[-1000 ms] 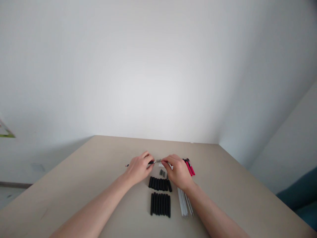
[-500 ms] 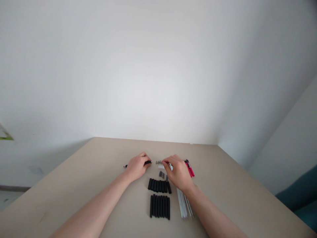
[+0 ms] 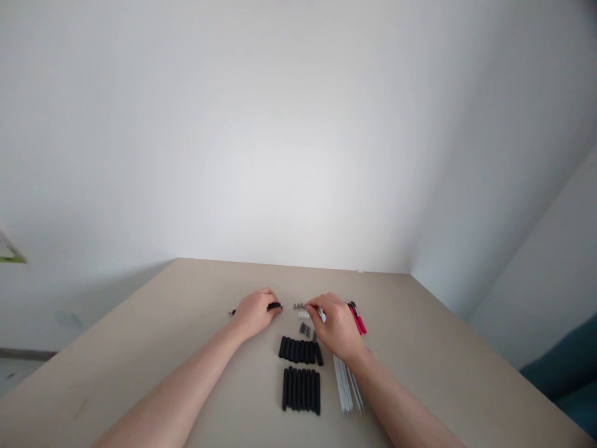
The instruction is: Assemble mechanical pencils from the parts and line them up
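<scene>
My left hand point(image 3: 255, 314) is closed around a slim black pen point(image 3: 274, 305). One end sticks out past the fingertips to the right, and a thin reddish-tipped end shows left of the wrist. My right hand point(image 3: 333, 320) is in a pinch at the right end of a row of small metal cone tips point(image 3: 298, 306); whatever is between finger and thumb is too small to make out. Just below are small white pieces point(image 3: 303, 315), partly covered by that hand. Nearer me lie several grey springs point(image 3: 305, 330).
Two rows of black tubes, a shorter set point(image 3: 297, 350) and a longer set point(image 3: 301, 389), lie nearer me. White pen refills point(image 3: 344, 389) lie partly under my right forearm. Red and black pens point(image 3: 359, 318) rest right of my right hand. A wall point(image 3: 293, 155) rises behind the table point(image 3: 224, 274).
My left hand has shifted slightly left with the black pen. My right hand stays nearly in place, still pinched by the metal tips.
</scene>
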`<state>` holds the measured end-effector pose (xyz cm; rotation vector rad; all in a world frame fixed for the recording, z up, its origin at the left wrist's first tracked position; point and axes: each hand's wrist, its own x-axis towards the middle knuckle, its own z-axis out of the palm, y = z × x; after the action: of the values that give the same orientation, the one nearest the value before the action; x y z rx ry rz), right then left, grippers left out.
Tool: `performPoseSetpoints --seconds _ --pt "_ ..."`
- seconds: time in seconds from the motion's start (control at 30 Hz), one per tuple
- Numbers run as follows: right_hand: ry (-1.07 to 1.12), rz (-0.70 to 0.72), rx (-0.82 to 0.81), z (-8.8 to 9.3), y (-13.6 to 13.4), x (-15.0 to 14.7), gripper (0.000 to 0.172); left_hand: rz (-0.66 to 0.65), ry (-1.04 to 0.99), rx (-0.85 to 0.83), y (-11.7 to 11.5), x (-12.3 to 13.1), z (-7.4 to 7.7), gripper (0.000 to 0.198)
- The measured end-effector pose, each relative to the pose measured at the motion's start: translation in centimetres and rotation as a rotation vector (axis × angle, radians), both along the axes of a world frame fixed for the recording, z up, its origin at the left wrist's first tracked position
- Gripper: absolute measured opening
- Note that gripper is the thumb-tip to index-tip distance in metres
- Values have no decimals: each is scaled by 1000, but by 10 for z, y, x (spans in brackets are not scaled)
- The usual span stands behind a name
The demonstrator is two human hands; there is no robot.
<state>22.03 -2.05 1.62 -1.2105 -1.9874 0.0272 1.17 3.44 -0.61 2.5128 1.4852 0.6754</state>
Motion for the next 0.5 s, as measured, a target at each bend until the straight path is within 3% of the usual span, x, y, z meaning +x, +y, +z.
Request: performPoseSetpoints --seconds 0.17,0.5 --pt "9 17 3 -1 0 0 16 -72 54 17 -2 -4 3 14" --pt "-6 -1 -22 0 0 -4 16 -177 51 51 -1 6 -5 18"
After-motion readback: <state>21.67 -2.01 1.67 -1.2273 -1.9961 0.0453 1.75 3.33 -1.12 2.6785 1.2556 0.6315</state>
